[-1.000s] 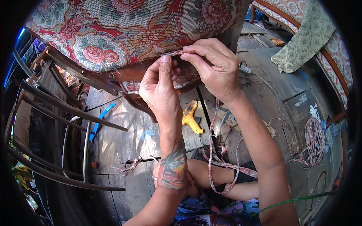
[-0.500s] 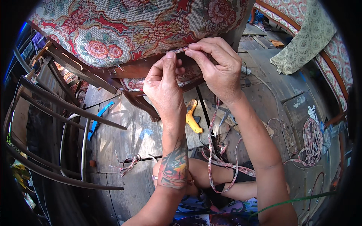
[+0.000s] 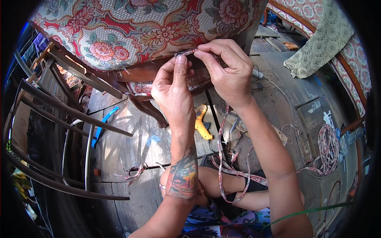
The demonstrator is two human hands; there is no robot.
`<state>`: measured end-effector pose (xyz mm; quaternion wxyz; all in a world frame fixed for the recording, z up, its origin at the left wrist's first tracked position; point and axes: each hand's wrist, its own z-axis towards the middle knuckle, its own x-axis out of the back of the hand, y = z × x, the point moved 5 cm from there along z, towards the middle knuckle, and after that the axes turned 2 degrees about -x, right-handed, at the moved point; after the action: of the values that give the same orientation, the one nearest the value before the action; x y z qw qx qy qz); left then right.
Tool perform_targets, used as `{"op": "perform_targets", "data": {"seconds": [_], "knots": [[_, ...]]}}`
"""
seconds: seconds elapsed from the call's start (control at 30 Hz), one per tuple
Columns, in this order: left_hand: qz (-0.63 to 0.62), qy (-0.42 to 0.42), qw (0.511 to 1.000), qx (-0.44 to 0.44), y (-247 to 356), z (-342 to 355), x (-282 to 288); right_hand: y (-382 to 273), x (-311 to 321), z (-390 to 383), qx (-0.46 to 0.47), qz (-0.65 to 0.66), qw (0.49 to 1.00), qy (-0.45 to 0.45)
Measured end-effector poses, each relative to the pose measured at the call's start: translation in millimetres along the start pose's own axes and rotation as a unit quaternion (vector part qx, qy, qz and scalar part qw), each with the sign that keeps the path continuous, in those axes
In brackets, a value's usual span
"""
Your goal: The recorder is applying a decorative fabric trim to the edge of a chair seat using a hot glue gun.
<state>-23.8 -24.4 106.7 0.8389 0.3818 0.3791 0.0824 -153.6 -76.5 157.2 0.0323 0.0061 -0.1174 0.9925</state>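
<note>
Both hands pinch a length of floral fabric-covered piping cord along the lower edge of an upholstered chair. My left hand presses the cord with thumb and fingers from below. A short way to the right, my right hand grips it between thumb and forefinger. From under the right hand the cord hangs down past my knee and loops across my legs. The chair's cover is red, cream and green with roses, and its edge is frayed above a bare wooden rail.
A yellow glue gun lies on the wooden floor beneath my hands. At left are a metal frame and a blue strip. Coiled piping lies at right, below a second floral seat draped with pale lace cloth.
My right hand has shifted very slightly left, still pinching the cord. A little more of the cord shows between the hands; my left hand stays nearly in place.
</note>
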Motion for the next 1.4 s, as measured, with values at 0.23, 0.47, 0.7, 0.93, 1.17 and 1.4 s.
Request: {"op": "perform_targets", "data": {"seconds": [0.23,0.47,0.7,0.93,1.17,1.4], "knots": [[0.007,-0.016,1.0,-0.021,0,2,-1,1,0,0,0.005,0.004,1.0,-0.005],[0.053,0.034,0.998,-0.017,5,1,-4,0,-3,-2,0.013,-0.008,1.0,0.01],[0.022,0.036,0.999,0.01,3,3,-7,-5,-4,0,0.008,-0.03,0.999,0.018],[0.054,0.05,0.996,-0.044,-4,-2,-9,-7,-5,1,-0.013,-0.047,0.999,0.024],[0.176,0.1,0.933,-0.296,-3,-8,5,-7,-8,-1,-0.018,-0.049,0.998,0.04],[0.378,0.026,0.805,-0.457,20,-1,-2,-4,-5,-2,0.005,-0.05,0.999,0.017]]}}
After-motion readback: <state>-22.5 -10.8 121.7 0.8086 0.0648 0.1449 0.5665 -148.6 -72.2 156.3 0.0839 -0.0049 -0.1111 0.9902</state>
